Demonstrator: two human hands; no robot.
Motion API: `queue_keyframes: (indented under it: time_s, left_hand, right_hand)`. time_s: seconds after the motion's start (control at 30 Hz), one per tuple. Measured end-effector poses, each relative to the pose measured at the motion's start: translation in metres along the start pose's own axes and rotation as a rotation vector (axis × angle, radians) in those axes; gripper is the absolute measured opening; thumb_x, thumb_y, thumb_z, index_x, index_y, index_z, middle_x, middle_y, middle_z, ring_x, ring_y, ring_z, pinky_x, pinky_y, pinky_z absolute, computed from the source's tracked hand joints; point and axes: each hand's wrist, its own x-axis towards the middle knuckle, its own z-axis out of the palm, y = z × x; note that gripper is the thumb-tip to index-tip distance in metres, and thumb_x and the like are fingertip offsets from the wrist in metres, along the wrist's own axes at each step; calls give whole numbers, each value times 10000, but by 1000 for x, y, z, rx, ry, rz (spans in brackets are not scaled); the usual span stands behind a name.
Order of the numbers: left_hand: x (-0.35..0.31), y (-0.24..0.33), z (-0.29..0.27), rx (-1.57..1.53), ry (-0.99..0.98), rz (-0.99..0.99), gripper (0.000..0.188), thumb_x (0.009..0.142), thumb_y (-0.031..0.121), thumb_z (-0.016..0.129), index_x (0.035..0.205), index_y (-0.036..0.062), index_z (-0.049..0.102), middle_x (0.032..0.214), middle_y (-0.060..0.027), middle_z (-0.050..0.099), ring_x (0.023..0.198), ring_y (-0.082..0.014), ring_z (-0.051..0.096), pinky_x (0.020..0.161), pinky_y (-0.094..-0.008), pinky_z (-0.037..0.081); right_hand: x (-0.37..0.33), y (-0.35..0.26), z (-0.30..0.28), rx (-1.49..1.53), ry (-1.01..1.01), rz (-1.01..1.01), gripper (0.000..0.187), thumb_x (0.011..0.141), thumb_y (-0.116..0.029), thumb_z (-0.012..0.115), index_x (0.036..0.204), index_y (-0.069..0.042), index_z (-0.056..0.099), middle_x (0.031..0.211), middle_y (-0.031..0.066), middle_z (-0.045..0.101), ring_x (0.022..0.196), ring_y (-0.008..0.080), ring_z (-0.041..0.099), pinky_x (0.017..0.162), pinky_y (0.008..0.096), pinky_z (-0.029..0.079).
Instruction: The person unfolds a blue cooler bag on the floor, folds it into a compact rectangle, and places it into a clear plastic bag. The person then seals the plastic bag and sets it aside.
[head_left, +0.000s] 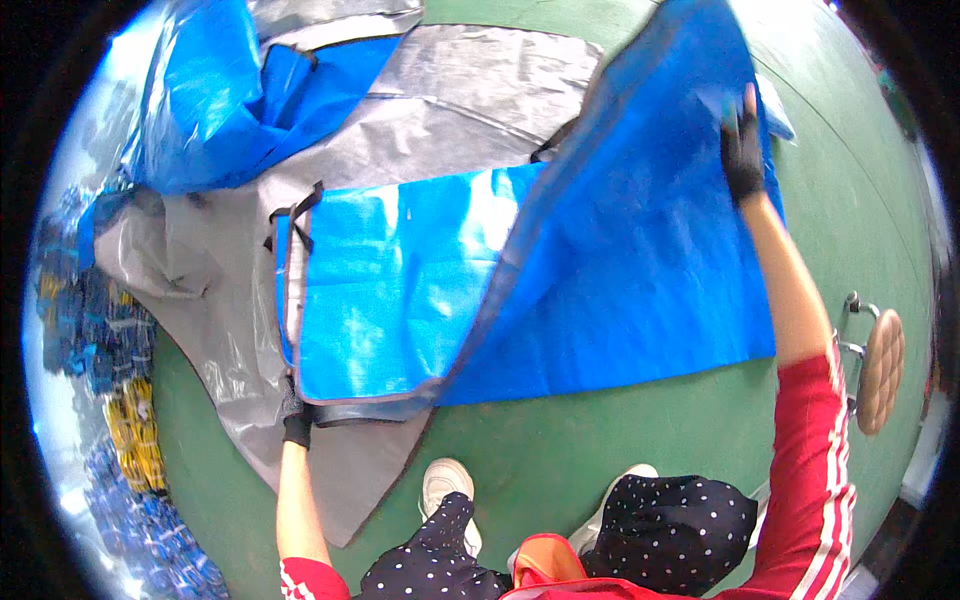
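Observation:
A large blue tarpaulin sheet is spread before me, with a brighter folded blue panel at its left part. Black straps stick out at that panel's left edge. My left hand, in a dark glove, is closed at the panel's near left corner; its fingertips are partly hidden. Up at the right, my right hand, gloved with bare fingertips, has its fingers stretched out against the raised part of the sheet. That raised flap slants over toward the panel and looks blurred.
Grey silvery sheeting lies under the blue panel, and a crumpled blue sheet is at the far left. Bundled blue and yellow pieces line the left side. A stool with a tan padded seat stands on the green floor at right.

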Motion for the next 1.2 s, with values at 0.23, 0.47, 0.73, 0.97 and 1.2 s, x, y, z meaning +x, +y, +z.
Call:
queue_keyframes:
  time_s: [0.23, 0.47, 0.73, 0.97, 1.2]
  left_hand:
    - [-81, 41, 119, 780, 111, 953, 810, 798, 516, 617, 1383, 16, 365, 1363, -233, 416, 1287, -417, 379, 1081, -514, 281]
    - [-77, 33, 194, 1159, -304, 998, 748, 688, 269, 631, 1368, 47, 409, 1402, -242, 387, 1312, -445, 332, 1089, -626, 156]
    - [-46, 170, 103, 1469, -366, 607, 217, 761, 126, 571, 954, 62, 646, 996, -176, 632, 898, -270, 638, 782, -420, 526]
    - [105, 330, 42, 1141, 426, 967, 375, 779, 351, 611, 969, 28, 595, 907, -194, 602, 857, -316, 610, 754, -436, 485]
    - [91, 80, 41, 904, 374, 392, 646, 760, 547, 676, 1072, 3, 521, 947, -223, 565, 914, -374, 566, 803, -461, 435]
  right_hand:
    - [-112, -174, -105, 1219, -182, 1547, 824, 870, -429, 644, 1493, -261, 132, 1453, 101, 322, 1299, 305, 383, 905, 524, 481]
    - [-66, -157, -178, 1049, -105, 1744, 304, 878, -350, 632, 1002, -85, 548, 819, 56, 517, 704, 153, 528, 572, 323, 489]
    - [59, 12, -114, 464, -605, 581, 354, 887, -272, 600, 1125, -16, 541, 1005, 201, 605, 917, 273, 606, 790, 394, 495]
    - [209, 17, -9, -112, -737, -116, 559, 836, -363, 604, 1327, -143, 456, 1196, 164, 558, 1062, 305, 543, 971, 500, 291]
    - [-47, -265, -123, 736, -1203, -22, 1018, 685, -415, 783, 1486, -165, 205, 1490, 171, 307, 1322, 419, 348, 1052, 577, 299]
